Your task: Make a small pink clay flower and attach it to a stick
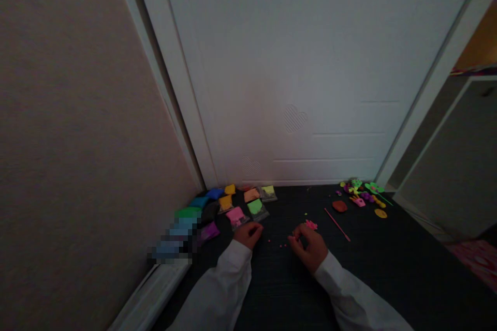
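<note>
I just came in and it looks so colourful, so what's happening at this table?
A person has both hands over a dark table. The right hand has its fingertips pinched together beside a bumpy pink piece; anything in them is too small to tell. The left hand is curled near a bag of pink stuff. Tiny pink bits lie between the hands. A pink stick and colourful shapes lie to the right.
</note>
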A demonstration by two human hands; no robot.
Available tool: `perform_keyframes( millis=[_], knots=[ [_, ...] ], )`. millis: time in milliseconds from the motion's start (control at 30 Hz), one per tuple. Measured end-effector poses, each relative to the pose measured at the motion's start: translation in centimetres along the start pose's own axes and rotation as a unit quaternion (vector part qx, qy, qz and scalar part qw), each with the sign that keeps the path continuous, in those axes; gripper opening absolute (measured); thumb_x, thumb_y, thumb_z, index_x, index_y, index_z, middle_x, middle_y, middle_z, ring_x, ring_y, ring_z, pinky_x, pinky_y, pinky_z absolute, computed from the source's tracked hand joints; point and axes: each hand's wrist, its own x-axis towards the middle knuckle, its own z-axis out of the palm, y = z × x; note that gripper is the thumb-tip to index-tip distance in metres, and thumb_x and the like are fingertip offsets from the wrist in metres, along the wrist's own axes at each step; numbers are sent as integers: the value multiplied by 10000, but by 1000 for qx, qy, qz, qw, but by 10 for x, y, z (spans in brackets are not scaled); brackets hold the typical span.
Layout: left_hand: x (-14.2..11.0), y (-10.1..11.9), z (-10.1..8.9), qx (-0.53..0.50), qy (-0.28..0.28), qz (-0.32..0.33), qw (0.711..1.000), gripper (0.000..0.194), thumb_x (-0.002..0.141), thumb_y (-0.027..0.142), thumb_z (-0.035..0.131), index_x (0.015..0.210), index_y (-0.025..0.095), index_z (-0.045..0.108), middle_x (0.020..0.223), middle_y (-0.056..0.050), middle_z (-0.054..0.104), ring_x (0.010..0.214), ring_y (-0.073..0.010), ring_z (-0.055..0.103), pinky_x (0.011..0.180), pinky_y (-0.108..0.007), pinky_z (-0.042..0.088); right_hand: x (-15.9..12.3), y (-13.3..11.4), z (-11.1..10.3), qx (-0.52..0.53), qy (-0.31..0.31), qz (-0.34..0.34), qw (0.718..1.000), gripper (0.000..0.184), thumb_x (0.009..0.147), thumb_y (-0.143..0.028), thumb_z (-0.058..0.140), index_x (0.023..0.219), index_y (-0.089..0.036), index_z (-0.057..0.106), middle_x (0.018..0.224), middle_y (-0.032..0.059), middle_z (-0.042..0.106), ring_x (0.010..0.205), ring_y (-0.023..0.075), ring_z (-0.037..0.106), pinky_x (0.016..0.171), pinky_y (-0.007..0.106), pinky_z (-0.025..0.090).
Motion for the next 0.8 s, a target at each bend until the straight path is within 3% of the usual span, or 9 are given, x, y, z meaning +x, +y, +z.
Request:
perform_keyframes(
  millis=[167, 333, 800],
  knots=[
    [-1, -1, 0, -5, -4, 6, 1000, 229, 790, 294, 412, 883, 115, 521, 850, -37, 551, 738, -133, 532, 658, -316, 442, 0, -2, -3, 25, 9, -7, 1000, 78, 754, -235, 405, 726, -174, 443, 669, 7, 493, 619, 109, 463, 579, 232, 371],
    [-1, 1, 0, -3, 3, 8, 1000, 229, 789, 294, 414, 880, 113, 521, 849, -36, 551, 739, -134, 533, 661, -319, 441, 0, -3, -5, 43, 2, -26, 999, 130, 770, -224, 394, 836, -176, 494, 725, 27, 521, 676, 124, 483, 631, 249, 381],
    [-1, 1, 0, -3, 5, 18, 1000, 224, 788, 288, 417, 884, 116, 521, 867, -40, 550, 760, -138, 531, 677, -327, 438, 1, -3, -4, 24, -1, -16, 1000, 115, 756, -265, 414, 726, -176, 481, 639, 6, 502, 588, 114, 468, 560, 235, 371]
  ],
)
